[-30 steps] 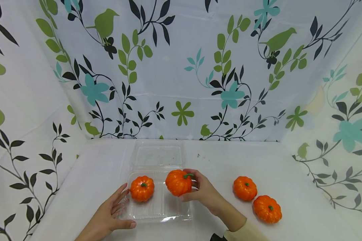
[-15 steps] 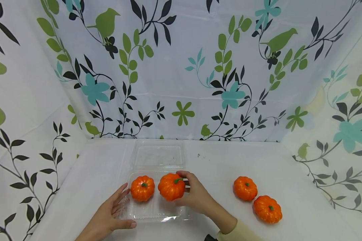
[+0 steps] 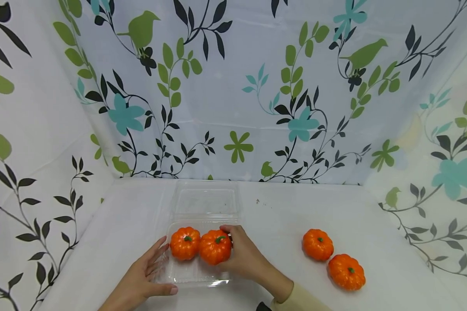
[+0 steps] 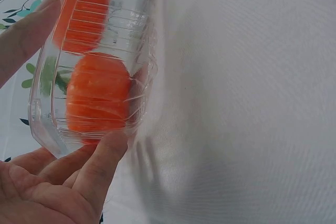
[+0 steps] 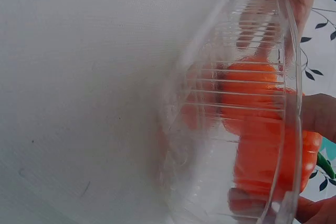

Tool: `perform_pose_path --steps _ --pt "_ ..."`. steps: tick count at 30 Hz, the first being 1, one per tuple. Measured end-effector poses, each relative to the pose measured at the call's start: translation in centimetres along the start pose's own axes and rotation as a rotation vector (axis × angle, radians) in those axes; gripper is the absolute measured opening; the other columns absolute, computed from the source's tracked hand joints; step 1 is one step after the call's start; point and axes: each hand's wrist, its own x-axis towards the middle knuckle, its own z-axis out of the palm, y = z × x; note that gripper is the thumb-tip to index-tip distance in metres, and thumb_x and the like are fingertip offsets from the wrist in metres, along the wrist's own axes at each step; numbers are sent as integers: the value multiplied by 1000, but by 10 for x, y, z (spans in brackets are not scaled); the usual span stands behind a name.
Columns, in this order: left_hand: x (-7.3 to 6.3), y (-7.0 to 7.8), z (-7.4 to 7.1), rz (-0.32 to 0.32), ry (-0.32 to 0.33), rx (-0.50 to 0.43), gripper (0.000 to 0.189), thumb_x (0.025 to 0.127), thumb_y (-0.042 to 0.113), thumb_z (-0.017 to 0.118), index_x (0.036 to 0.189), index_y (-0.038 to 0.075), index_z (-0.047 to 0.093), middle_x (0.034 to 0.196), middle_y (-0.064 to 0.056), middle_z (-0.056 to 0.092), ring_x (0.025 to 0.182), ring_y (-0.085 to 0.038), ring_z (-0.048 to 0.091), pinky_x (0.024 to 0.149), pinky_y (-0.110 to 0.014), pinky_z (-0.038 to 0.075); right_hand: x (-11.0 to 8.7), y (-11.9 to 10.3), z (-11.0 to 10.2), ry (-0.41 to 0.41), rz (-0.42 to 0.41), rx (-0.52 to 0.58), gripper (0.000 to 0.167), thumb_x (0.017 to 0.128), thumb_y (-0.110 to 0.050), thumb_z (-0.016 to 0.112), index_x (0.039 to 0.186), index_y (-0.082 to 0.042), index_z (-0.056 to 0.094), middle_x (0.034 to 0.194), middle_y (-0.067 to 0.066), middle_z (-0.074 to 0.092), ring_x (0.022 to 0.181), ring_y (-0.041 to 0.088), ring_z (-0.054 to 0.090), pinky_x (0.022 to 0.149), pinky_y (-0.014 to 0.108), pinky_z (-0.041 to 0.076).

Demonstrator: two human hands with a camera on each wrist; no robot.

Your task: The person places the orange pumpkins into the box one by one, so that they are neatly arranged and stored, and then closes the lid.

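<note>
My right hand (image 3: 247,259) grips a small orange pumpkin (image 3: 215,247) with a green stem, thumb at the near side and fingers behind. This pumpkin overlaps the right part of a clear plastic clamshell container (image 3: 196,276), whose lid (image 3: 206,198) lies folded back. Close to its left sits another pumpkin (image 3: 184,243) inside the container. My left hand (image 3: 138,274) is spread round the container's left front corner. Its fingertips (image 4: 113,142) touch the side wall in the left wrist view. Through the ribbed plastic in the right wrist view, the gripped pumpkin (image 5: 310,161) rises above the rim.
On the white tabletop (image 3: 272,224) to the right lie two more orange pumpkins, one farther back (image 3: 318,245) and one nearer (image 3: 347,272). A leaf-and-bird patterned curtain (image 3: 218,86) hangs behind and along both sides.
My right hand has carried its pumpkin leftward and down, closer beside the pumpkin in the container. My left hand has stayed at the container's corner.
</note>
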Motion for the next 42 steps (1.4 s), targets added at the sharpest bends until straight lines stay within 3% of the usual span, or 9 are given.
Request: perform_pose_path --steps 5,12,22,32,37,42 --pt "0 1 0 22 1 -7 118 71 12 94 162 12 19 161 -24 27 143 -47 33 111 -46 41 1 -4 2 13 11 -118 88 67 -15 92 142 -5 48 134 9 50 122 29 56 104 51 49" --pt "0 2 1 5 3 2 118 70 15 94 162 13 20 161 -24 27 143 -47 34 109 -46 42 4 -7 6 23 28 -239 90 65 -16 92 142 -2 48 133 14 50 116 32 59 99 52 53" --pt "1 3 3 34 -2 -21 118 70 12 94 162 12 19 161 -25 27 143 -48 34 109 -45 42 9 -4 11 26 27 -360 90 64 -10 87 144 0 47 134 15 49 105 28 61 92 44 58" --pt "2 2 4 25 -5 -35 117 71 12 93 162 13 19 161 -26 26 142 -48 34 109 -45 43 12 -1 16 73 -24 -475 88 67 0 87 144 6 46 138 21 51 113 33 63 99 43 54" --pt "1 2 5 21 0 -29 118 71 12 94 162 12 19 161 -26 26 142 -48 35 109 -47 43 10 -1 15 88 -32 -467 95 67 0 87 149 6 39 145 24 47 123 35 59 103 45 50" --pt "2 2 4 21 -1 -32 118 70 11 94 162 12 19 161 -26 26 142 -48 35 109 -47 43 0 -4 3 133 -51 -340 93 76 -18 87 152 0 38 150 16 45 131 32 53 108 47 46"
